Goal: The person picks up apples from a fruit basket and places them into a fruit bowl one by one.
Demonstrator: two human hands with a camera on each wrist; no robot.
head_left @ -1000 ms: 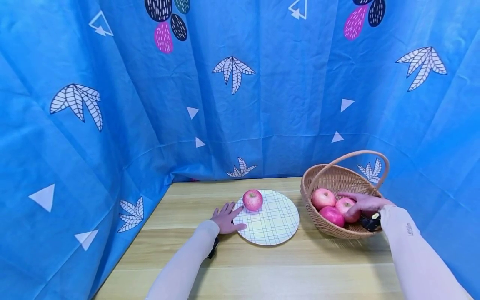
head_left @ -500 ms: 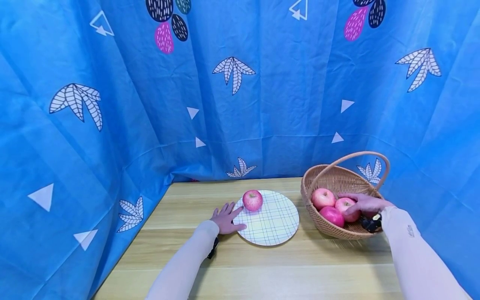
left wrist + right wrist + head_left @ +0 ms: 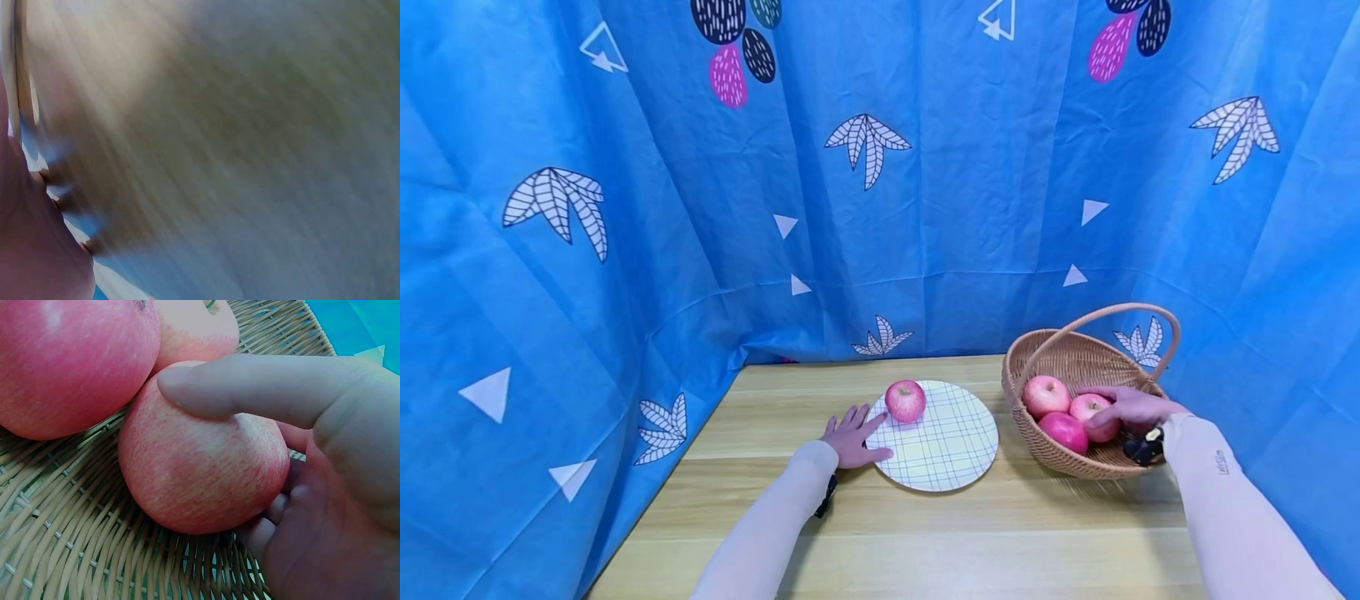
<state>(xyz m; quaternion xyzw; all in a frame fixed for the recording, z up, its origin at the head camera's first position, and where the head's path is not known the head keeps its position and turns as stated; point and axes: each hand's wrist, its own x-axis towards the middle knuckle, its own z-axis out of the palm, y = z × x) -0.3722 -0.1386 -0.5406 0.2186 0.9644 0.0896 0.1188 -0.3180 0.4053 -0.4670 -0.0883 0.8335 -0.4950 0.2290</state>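
Observation:
Inside the wicker basket my right hand grips a pink-red apple, the thumb over its top and the fingers curled round its far side. Two more apples lie against it: a pale pink one behind and a deeper pink one in front. My left hand lies with fingers spread at the left rim of a round white plate with a grid pattern, its thumb over the rim. A single apple sits on the plate's upper left, near the left fingertips.
The basket's arched handle rises over its opening on the right. A wooden table carries everything. Blue patterned cloth hangs along the back and both sides. The left wrist view mostly shows blurred tabletop.

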